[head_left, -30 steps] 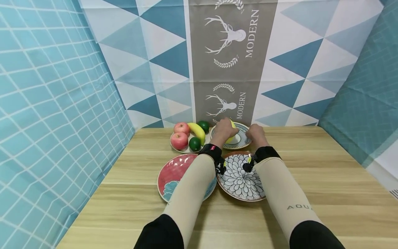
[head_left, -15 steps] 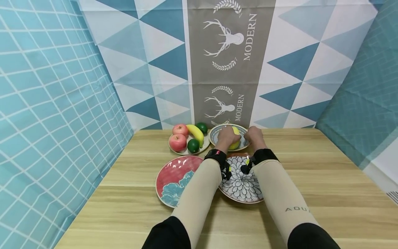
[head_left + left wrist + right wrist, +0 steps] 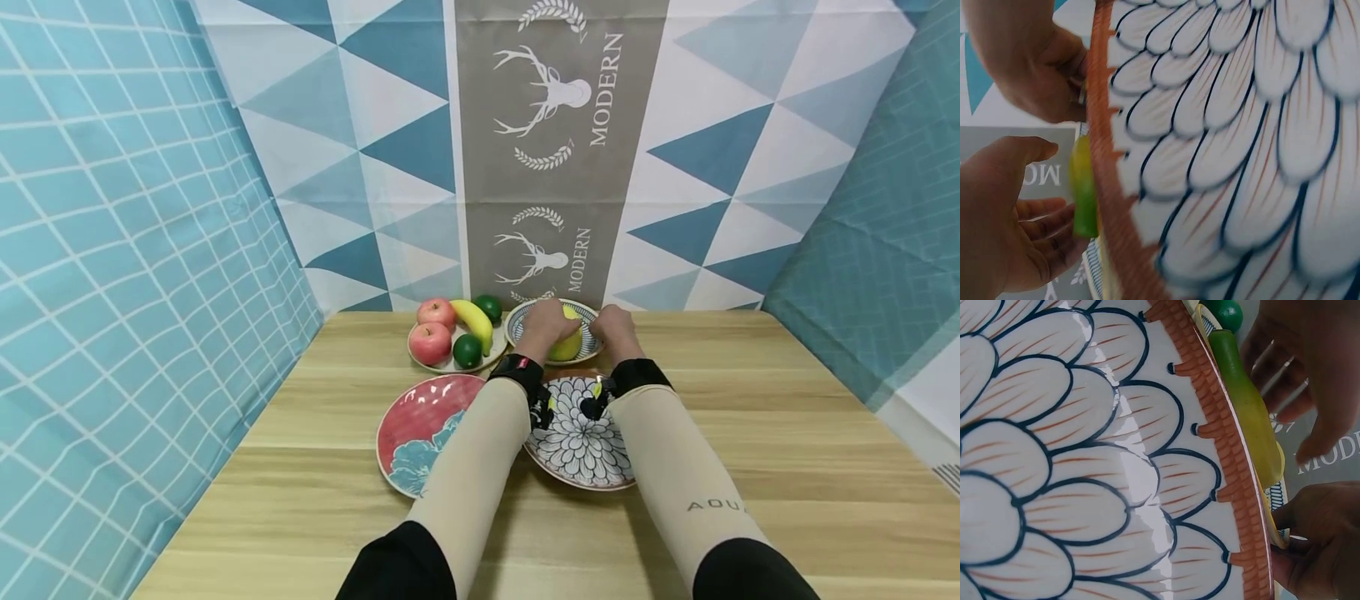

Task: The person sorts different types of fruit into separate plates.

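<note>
At the back, a small striped plate carries yellow fruit, one piece a banana-like fruit with a green end. My left hand is beside this fruit. In the left wrist view, the left hand's thumb and fingers are spread, with a gap to the fruit. My right hand is at the striped plate's right side. In the right wrist view, the right hand pinches that plate's rim. The large petal-patterned plate lies below both wrists and hides part of the fruit in both wrist views.
To the left, a fruit plate holds two apples, a banana and two green fruits. Nearer lies a red and blue plate, partly covered by the left forearm. A patterned cloth wall stands behind the table.
The yellow fruit has come down from a raised tilt to lie on the striped plate. My left hand's fingers have come off it. The right hand keeps its place at the rim.
</note>
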Action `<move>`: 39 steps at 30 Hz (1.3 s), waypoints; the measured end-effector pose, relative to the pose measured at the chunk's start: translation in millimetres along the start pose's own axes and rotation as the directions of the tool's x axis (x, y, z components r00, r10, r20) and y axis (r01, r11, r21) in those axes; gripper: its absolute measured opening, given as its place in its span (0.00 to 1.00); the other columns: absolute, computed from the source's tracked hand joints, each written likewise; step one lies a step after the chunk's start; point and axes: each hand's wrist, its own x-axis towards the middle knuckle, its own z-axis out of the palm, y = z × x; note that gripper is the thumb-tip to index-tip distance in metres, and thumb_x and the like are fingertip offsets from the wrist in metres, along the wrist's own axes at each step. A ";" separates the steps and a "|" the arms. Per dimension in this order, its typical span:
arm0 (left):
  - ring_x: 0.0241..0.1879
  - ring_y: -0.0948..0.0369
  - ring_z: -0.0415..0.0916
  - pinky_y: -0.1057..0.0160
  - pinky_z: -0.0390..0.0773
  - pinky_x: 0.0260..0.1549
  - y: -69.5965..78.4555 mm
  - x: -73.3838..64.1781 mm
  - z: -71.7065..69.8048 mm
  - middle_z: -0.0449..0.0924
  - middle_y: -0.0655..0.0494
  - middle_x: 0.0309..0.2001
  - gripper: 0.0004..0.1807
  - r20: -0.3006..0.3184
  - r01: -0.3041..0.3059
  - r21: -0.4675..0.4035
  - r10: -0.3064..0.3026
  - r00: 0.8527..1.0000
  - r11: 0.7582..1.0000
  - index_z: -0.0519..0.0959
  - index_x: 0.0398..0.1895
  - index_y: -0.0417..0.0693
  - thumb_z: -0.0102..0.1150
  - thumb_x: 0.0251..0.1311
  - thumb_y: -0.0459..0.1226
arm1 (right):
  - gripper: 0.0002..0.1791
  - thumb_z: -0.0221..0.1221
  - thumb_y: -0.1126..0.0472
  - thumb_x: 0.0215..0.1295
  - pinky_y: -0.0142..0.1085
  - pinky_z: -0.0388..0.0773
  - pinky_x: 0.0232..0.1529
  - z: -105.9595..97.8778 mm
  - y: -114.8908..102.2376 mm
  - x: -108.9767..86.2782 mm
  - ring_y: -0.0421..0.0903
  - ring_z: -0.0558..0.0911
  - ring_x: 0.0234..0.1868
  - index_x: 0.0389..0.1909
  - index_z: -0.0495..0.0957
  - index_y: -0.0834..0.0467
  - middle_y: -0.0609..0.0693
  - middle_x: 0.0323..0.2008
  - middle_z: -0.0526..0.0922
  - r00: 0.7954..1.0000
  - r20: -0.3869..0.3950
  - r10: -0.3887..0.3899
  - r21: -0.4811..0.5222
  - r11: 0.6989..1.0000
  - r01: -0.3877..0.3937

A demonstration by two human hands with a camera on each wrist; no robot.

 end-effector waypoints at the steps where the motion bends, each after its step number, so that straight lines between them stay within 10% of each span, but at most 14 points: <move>1: 0.29 0.59 0.77 0.60 0.75 0.26 -2.4 1.8 -1.8 0.80 0.54 0.33 0.22 -0.005 -0.006 0.020 0.006 1.000 1.000 0.80 0.35 0.49 0.56 0.61 0.59 | 0.12 0.51 0.68 0.60 0.47 0.77 0.42 -0.4 -0.1 -0.2 0.59 0.78 0.38 0.39 0.76 0.72 0.67 0.39 0.79 1.000 0.001 -0.003 0.002 1.000 0.003; 20: 0.49 0.51 0.79 0.54 0.79 0.43 -66.5 13.9 -48.3 0.81 0.50 0.50 0.25 -0.069 0.130 0.153 -0.121 0.990 0.980 0.80 0.50 0.48 0.60 0.56 0.55 | 0.13 0.51 0.68 0.61 0.44 0.75 0.37 -0.3 -2.8 0.9 0.58 0.75 0.36 0.42 0.75 0.73 0.66 0.37 0.77 1.000 0.018 -0.008 -0.006 1.000 0.008; 39: 0.46 0.46 0.76 0.54 0.79 0.43 -108.7 2.1 -48.6 0.66 0.36 0.53 0.38 -0.122 0.352 -0.160 -0.373 0.920 0.922 0.63 0.59 0.32 0.62 0.55 0.51 | 0.13 0.51 0.68 0.62 0.43 0.75 0.35 2.3 1.4 3.0 0.58 0.76 0.35 0.43 0.76 0.73 0.66 0.37 0.77 1.000 0.020 -0.004 -0.004 1.000 0.004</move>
